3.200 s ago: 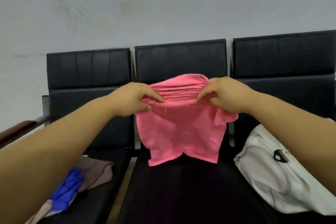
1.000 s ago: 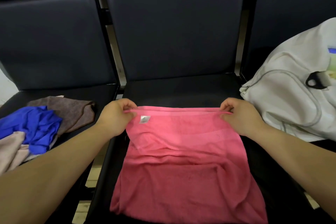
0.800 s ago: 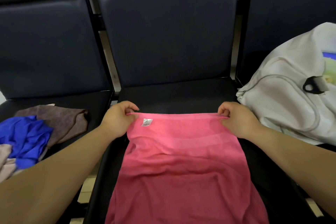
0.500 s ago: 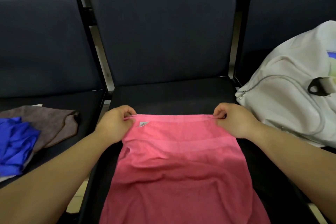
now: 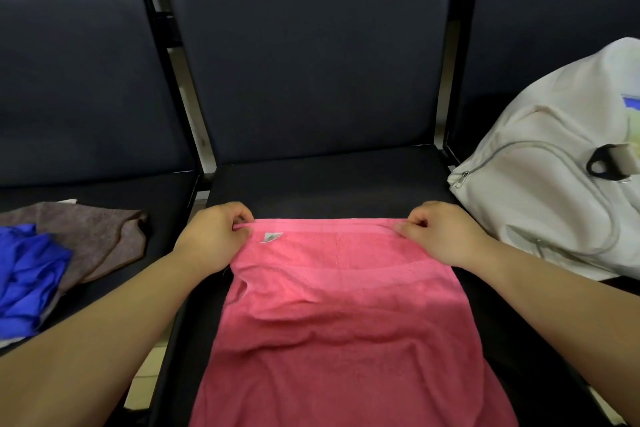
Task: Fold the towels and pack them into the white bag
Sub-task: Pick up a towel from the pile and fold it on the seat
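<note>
"So where is the pink towel (image 5: pixel 346 305) right now?"

"Spread on the middle seat (image 5: pixel 329 184) of the dark chairs, its near part running off the bottom of the view. A small white label (image 5: pixel 271 236) sits just inside the far edge, near the left corner."

"And the hands?"

"The left hand (image 5: pixel 214 239) pinches the far left corner between thumb and curled fingers. The right hand (image 5: pixel 440 236) pinches the far right corner the same way. The edge runs straight between them. Whether it touches the seat or is lifted just off it, I cannot tell."

"And the white bag (image 5: pixel 554 191)?"

"It slumps to the right of the towel, just beside the right hand. Its zipper pull (image 5: pixel 462 179) points toward the middle seat, and a black loop (image 5: pixel 601 163) lies on top."

"Anything else?"

"A brown towel (image 5: pixel 93 236) and a blue towel (image 5: pixel 27 270) lie crumpled on the left seat (image 5: pixel 166 191), the blue one partly over the brown."
</note>
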Available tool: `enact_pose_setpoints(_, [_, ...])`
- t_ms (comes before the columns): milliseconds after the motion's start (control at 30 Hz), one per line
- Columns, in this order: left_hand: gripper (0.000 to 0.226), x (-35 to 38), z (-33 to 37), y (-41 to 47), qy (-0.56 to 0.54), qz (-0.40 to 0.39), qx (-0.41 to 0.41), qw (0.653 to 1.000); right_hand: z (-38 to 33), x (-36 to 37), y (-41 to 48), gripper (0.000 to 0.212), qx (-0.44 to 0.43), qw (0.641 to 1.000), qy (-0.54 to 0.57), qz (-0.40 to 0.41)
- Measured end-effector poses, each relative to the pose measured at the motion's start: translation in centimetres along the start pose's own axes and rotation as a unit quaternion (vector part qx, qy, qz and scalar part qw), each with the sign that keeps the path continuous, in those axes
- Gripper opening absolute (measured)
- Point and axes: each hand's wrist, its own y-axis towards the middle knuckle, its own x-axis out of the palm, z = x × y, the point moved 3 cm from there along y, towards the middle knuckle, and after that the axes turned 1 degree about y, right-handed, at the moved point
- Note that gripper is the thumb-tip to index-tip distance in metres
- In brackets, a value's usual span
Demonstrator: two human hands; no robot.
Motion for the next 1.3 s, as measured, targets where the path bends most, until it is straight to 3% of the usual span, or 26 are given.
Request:
enact_pose_setpoints(100, [0.015,-0.2,-0.1,0.0,0.002,-0.001,0.001,1.000,-0.1,0.2,-0.1,0.016,-0.002,1.000,0.012,0.005])
enact_pose_setpoints(433, [0.012,-0.2,-0.5,0.0,0.017,0.003,-0.001,1.000,0.1,-1.1,-0.4,0.032,-0.041,0.992,-0.039,-0.109])
enact_pose_setpoints(567, [0.016,-0.6,-0.6,0.1,0.021,-0.019,0.003,1.000,0.3,-2.0,-0.1,0.029,-0.027,0.998,-0.034,-0.047])
enact_pose_setpoints(733, [0.017,-1.0,-0.8,0.2,-0.024,-0.044,-0.003,0.999,0.8,-1.3,0.2,0.030,-0.004,0.997,0.066,0.048])
enact_pose_setpoints(1000, [0.014,-0.6,-0.9,0.7,0.003,-0.012,-0.018,1.000,0.8,-0.3,0.4,0.013,0.017,0.998,0.039,0.045])
enact_pose_setpoints(1300, [0.015,-0.7,-0.8,0.8,0.027,-0.002,-0.019,0.999,0.8,0.2,0.5,0.014,0.016,0.997,0.035,0.074])
